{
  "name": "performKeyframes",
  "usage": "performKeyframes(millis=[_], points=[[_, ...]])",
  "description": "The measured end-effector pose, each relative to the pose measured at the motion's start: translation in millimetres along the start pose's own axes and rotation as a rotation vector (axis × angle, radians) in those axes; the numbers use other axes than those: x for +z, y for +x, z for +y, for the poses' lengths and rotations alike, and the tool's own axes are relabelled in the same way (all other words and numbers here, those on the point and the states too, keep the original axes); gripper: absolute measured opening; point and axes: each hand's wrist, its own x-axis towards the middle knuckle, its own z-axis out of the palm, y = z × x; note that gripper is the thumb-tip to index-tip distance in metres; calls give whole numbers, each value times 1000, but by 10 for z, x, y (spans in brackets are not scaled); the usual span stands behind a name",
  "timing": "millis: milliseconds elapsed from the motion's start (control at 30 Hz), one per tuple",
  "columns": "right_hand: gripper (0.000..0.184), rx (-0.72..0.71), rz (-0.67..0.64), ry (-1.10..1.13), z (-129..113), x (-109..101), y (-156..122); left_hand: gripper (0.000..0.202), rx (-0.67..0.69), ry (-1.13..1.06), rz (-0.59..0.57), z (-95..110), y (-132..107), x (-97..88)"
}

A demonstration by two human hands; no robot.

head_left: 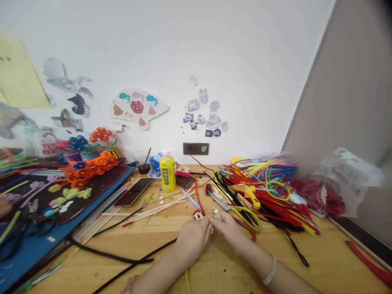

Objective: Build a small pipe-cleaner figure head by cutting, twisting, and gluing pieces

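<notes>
Small red-and-white craft piece [198, 215] sits at the left hand [191, 241], partly hidden by its fingers; right hand [229, 229] close beside, by a pale piece [216, 213]. Both grips narrow, what each holds unclear. Scissors [219, 200] lie just beyond on wooden surface [321, 261].

**Hand position: both hands brought together at lower centre.**
Our left hand [192, 241] and right hand [230, 232] were held close, fingers curled inward; our left forearm [157, 275] and right forearm [263, 265] converged from the lower edge.
</notes>
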Motion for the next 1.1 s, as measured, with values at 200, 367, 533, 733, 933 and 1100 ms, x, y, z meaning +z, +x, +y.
performKeyframes(millis=[200,367,533,733,933,1100], points=[[23,-69,15,-90,-79,8,-28,24,7,-21,-11,-11,-4,16],[18,-104,34,-133,-36,0,-19,23,-5,-47,-9,-25,-2,28],[16,-133,36,-205,-44,-3,-28,24,0,-86,5,-54,1,29],[18,-235,35,-422,-120,3,-60,22,-23,-92,-4,-47,12,19],[20,-284,39,-507,-117,-1,-59,22,-69,-58,-31,-39,25,47],[20,-279,44,-485,-102,7,-56,20,-76,-46,-50,-41,31,39]])
